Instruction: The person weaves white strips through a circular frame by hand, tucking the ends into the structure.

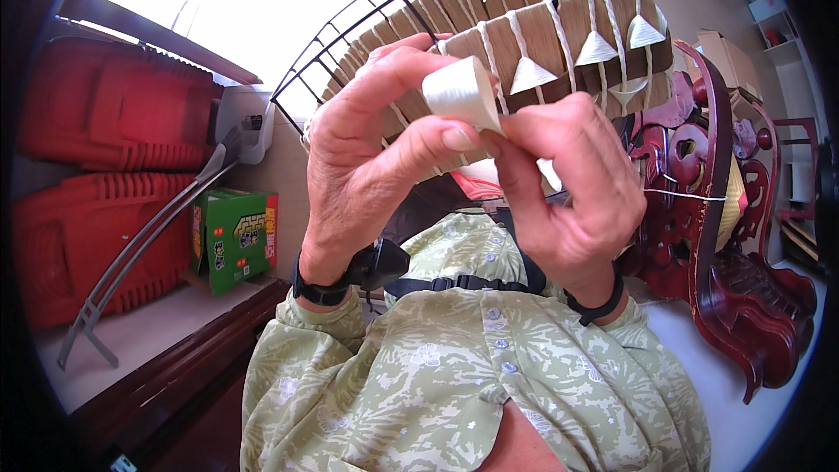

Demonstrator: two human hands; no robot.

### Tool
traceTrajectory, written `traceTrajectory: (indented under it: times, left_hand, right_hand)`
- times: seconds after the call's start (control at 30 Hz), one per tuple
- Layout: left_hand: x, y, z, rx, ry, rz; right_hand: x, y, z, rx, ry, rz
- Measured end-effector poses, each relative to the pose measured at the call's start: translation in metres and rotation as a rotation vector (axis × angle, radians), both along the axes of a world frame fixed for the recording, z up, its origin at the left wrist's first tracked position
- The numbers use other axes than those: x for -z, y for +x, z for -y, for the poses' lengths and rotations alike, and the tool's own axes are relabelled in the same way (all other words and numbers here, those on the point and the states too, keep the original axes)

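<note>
A wide cream strip, finely ribbed, is curled into a loop in front of the basket. My left hand holds the loop between thumb and fingers, with its other fingers reaching behind toward the basket rim. Where the strip narrows, my right hand pinches its lower end between thumb and forefinger. Right behind both hands is a basket with brown woven sides and a black wire frame. White twisted cords run up its wall, several crossed by cream folded triangles. Part of the basket wall is hidden by my hands.
At left are stacked red plastic chairs, a green printed carton and a grey metal-legged object. Carved dark-red wooden furniture stands at right, a thin white cord reaching it. Cardboard boxes lie behind.
</note>
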State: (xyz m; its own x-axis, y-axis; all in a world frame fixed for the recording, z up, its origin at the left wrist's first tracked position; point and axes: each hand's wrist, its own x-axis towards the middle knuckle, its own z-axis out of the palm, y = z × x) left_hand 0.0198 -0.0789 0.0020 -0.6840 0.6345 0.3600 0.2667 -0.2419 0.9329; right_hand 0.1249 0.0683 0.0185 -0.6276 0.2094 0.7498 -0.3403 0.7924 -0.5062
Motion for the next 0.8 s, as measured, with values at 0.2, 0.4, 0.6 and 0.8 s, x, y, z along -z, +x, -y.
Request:
traceTrajectory:
  times: [0.2,0.4,0.6,0.8]
  left_hand:
    - [0.0,-0.008,-0.004,0.055,0.054,-0.164]
    - [0.003,-0.005,-0.006,0.059,0.083,-0.144]
    - [0.003,-0.01,-0.008,0.06,0.071,-0.254]
    - [0.004,-0.013,-0.005,0.093,0.044,-0.194]
  right_hand:
    - [-0.005,0.013,-0.003,-0.2,-0.301,0.178]
    - [-0.01,0.013,0.002,-0.321,-0.435,0.409]
    - [0.004,0.013,0.015,-0.065,-0.25,0.278]
    - [0.009,0.011,0.01,-0.156,-0.212,0.281]
